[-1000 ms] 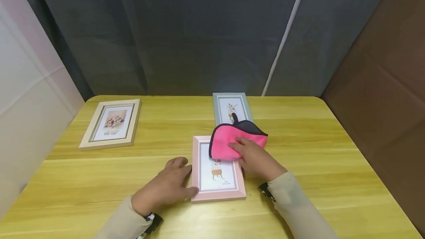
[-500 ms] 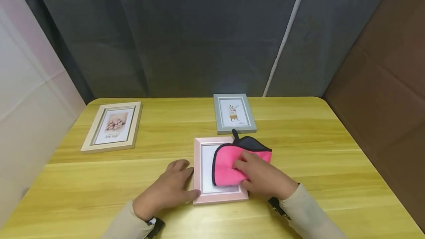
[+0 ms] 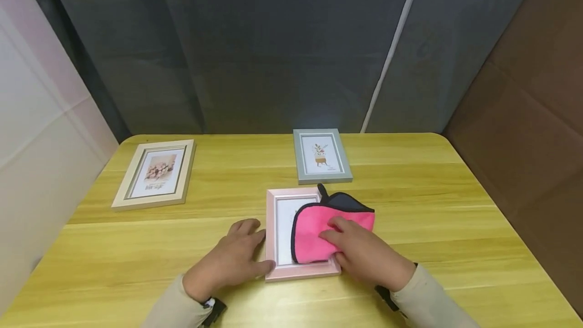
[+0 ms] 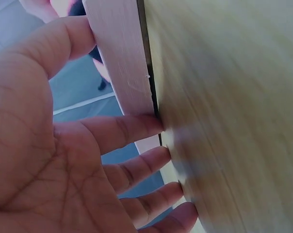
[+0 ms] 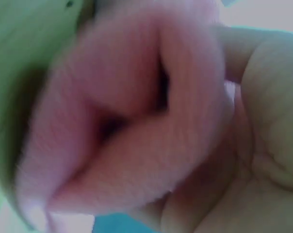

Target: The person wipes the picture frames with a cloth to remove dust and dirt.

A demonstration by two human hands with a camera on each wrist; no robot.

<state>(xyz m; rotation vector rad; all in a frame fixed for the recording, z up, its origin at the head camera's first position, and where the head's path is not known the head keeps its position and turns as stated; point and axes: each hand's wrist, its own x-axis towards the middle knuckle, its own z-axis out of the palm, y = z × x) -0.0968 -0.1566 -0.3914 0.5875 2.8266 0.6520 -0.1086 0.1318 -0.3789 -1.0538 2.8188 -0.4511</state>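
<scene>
A pink picture frame (image 3: 271, 237) lies flat on the wooden table. My left hand (image 3: 230, 259) steadies its left side, thumb at the lower corner and the index fingertip at the edge; the left wrist view shows these fingers (image 4: 122, 133) spread and nearly straight against the frame's side (image 4: 122, 53). A folded pink cloth (image 3: 314, 237) with black trim and a dark loop covers the right part of the frame's glass, hiding most of the picture. My right hand (image 3: 364, 252) grips this cloth, whose thick fold (image 5: 137, 141) bulges beside the palm in the right wrist view.
Behind the pink frame lies a grey-blue picture frame (image 3: 299, 161) with a plant print. A cream picture frame (image 3: 182, 181) with a flower photo rests at the back left. Dark cloth (image 3: 273, 54) hangs behind the table's far edge, with side walls left and right.
My right hand has drawn the cloth down the glass towards me, uncovering the grey-blue frame and hiding the pink frame's print. My left hand has stayed at the frame's left edge.
</scene>
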